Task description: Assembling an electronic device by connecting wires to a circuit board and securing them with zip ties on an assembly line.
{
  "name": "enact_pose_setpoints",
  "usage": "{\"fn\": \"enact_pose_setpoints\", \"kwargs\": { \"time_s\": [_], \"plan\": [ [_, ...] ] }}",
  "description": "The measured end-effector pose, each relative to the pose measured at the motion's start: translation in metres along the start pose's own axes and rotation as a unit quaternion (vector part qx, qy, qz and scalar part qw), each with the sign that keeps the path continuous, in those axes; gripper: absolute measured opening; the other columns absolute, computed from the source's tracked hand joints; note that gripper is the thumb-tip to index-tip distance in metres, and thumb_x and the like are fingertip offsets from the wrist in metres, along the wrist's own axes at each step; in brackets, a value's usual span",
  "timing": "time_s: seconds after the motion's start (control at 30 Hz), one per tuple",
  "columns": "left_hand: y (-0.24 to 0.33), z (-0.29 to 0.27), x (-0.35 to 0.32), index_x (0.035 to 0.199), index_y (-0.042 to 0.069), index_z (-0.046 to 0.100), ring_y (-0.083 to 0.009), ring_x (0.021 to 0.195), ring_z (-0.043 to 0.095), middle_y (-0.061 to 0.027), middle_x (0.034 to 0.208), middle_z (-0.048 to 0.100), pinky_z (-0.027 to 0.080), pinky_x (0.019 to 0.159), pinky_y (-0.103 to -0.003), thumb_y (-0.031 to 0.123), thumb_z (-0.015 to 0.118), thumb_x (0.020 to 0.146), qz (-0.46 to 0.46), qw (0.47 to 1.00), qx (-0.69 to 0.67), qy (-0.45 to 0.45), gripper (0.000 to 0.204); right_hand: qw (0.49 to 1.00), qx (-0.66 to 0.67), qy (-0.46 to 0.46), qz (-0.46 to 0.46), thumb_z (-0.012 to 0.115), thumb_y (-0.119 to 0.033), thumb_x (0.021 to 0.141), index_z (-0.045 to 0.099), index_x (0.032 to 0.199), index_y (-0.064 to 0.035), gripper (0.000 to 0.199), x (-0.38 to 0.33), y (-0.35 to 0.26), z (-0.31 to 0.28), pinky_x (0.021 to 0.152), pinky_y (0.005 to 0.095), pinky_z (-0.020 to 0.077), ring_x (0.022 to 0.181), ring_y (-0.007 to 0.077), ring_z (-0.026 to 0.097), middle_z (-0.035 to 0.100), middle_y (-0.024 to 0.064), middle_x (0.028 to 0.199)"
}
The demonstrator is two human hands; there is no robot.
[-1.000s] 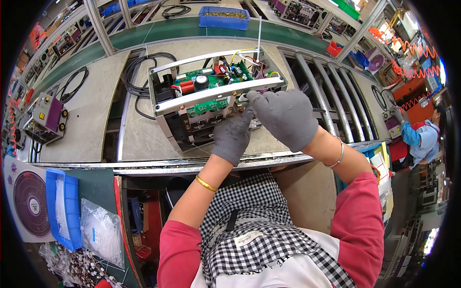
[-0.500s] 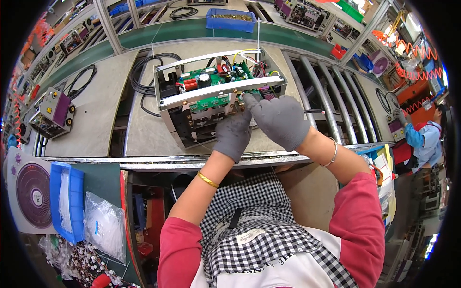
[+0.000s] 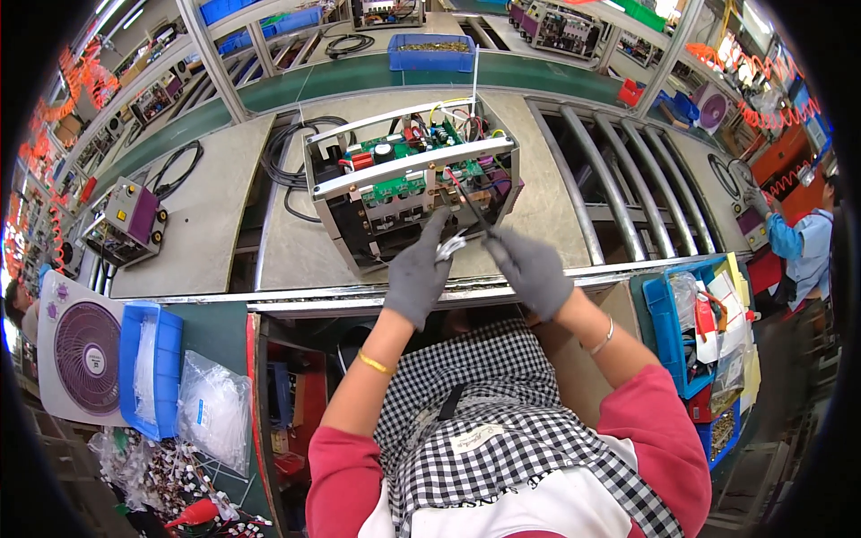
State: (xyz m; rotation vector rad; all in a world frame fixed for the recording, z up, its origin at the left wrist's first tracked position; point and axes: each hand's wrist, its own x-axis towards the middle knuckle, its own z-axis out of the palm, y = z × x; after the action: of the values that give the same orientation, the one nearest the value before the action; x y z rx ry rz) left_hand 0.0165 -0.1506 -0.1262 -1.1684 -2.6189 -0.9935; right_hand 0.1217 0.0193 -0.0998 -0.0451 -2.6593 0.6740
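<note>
An open-topped welding machine (image 3: 413,184) stands on the worktable, its green circuit boards (image 3: 404,188) showing between two metal rails. My right hand (image 3: 534,269), in a grey glove, grips a dark cable (image 3: 473,208) that runs up to the machine's front and has a red section at its upper end. Close to the machine's lower front, my gloved left hand (image 3: 417,280) has its index finger raised. A small whitish piece (image 3: 451,247) lies at its thumb, too blurred to name. The fingertips of both hands are partly smeared by motion.
Black cable (image 3: 291,148) coils behind the machine's left side. Metal rollers (image 3: 605,184) lie to the right. Another machine (image 3: 126,220) stands at the left. Blue bins (image 3: 151,368) and a fan (image 3: 85,354) flank the table at lower left. A co-worker's sleeve (image 3: 785,240) shows far right.
Both hands have drawn back from the machine's front toward me. The dark cable now stretches between the machine and my right hand. The whole view has shifted slightly.
</note>
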Motion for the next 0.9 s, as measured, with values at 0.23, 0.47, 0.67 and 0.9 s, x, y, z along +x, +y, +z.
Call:
{"fn": "enact_pose_setpoints", "kwargs": {
  "time_s": [0.23,0.47,0.67,0.9],
  "plan": [
    [0.035,-0.045,-0.021,0.118,0.001,0.060,-0.0031,0.049,0.037,0.0048,0.058,0.043,0.026,0.045,-0.021,0.026,0.058,0.098,-0.192,0.802,-0.536,-0.181,0.032,0.970,0.129,-0.204,-0.022,0.054,-0.031,0.095,0.060,0.103,-0.0063,0.026,-0.036,-0.017,0.021,0.075,0.0471,0.0496,0.086,0.0383,0.063,0.064,0.0179,0.094],
    [0.029,-0.068,-0.033,0.102,0.001,0.062,-0.0051,0.056,0.045,0.0020,0.064,0.052,0.034,0.051,-0.022,0.025,0.060,0.096,-0.181,0.893,-0.406,-0.073,0.025,0.971,0.200,-0.006,-0.131,0.060,-0.005,0.084,0.058,0.112,-0.0086,0.028,-0.003,-0.021,0.050,0.075,0.0425,0.0523,0.092,0.0359,0.062,0.061,0.0130,0.111],
    [0.019,-0.053,-0.040,0.109,0.003,0.062,-0.0267,0.071,0.064,-0.0132,0.079,0.065,0.049,0.066,-0.035,0.012,0.061,0.089,-0.104,0.975,-0.195,-0.028,0.022,0.952,0.209,0.034,-0.221,0.061,-0.001,0.078,0.057,0.114,-0.0024,0.037,0.023,0.002,0.094,0.085,0.0441,0.0506,0.101,0.0394,0.059,0.059,0.0174,0.117],
    [-0.001,-0.010,-0.033,0.111,0.005,0.063,-0.0344,0.084,0.067,-0.0175,0.092,0.067,0.052,0.075,-0.038,0.005,0.061,0.084,-0.077,0.988,-0.123,0.053,0.027,0.958,0.204,0.041,-0.199,0.062,-0.004,0.080,0.054,0.129,-0.0062,0.049,0.037,0.023,0.097,0.093,0.0437,0.0485,0.111,0.0387,0.057,0.055,0.0184,0.126]
  ]
}}
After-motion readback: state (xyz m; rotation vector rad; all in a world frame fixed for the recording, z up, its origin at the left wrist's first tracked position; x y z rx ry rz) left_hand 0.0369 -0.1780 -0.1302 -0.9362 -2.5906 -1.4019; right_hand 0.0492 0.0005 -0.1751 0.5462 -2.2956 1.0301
